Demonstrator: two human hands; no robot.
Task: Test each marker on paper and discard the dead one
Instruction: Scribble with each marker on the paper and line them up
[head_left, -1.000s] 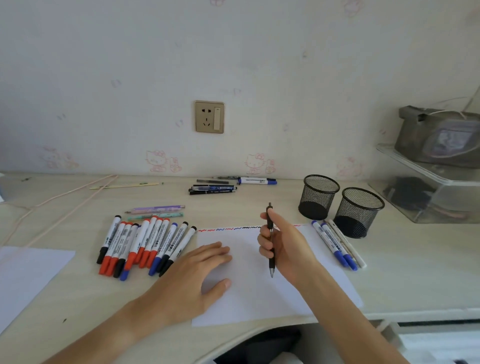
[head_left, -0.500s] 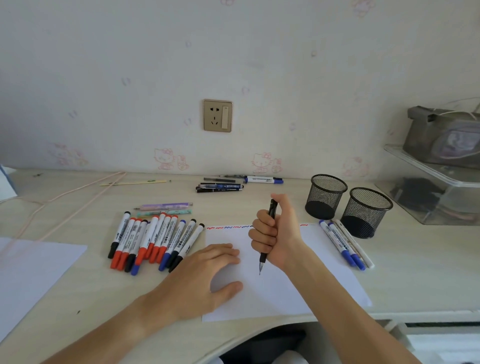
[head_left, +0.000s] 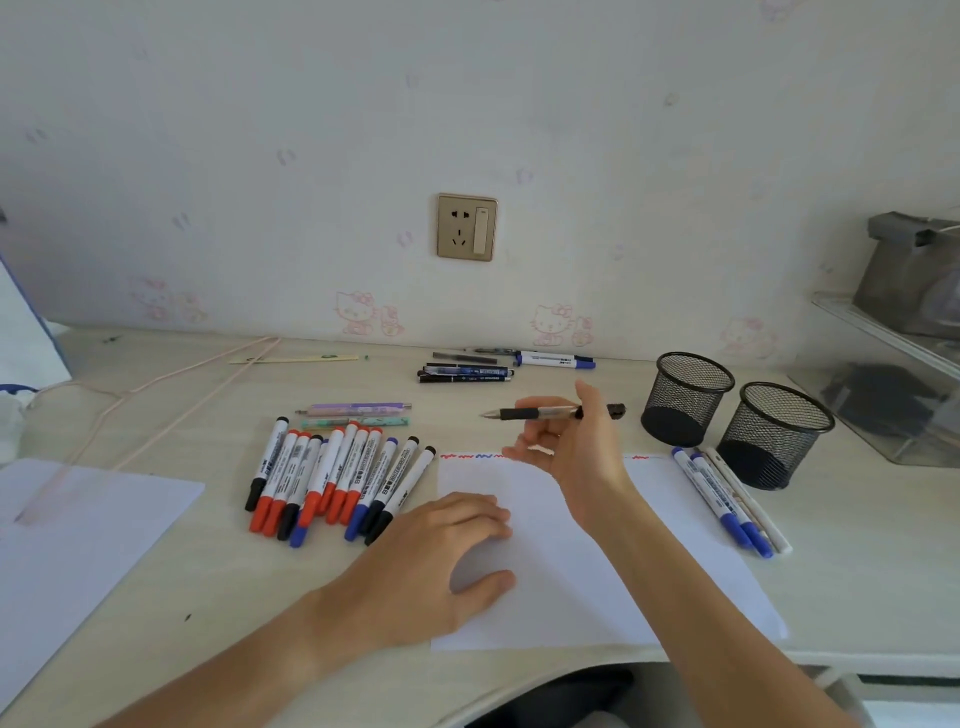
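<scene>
A person's right hand (head_left: 569, 441) lifts a black-gripped pen (head_left: 540, 413) level above the far edge of the paper (head_left: 597, 571), thumb and fingers (head_left: 524, 449) loosely pinching its barrel, tip pointing left, while the left hand (head_left: 441, 551) lies flat with fingers spread, pinning the sheet to the desk (head_left: 208, 597). Testing appears to be mid-course (red and blue squiggles (head_left: 475, 456) already line the sheet's top edge). The next move likely calls for turning the tip down to the paper, or setting the pen aside among the marker row (head_left: 332, 478).
</scene>
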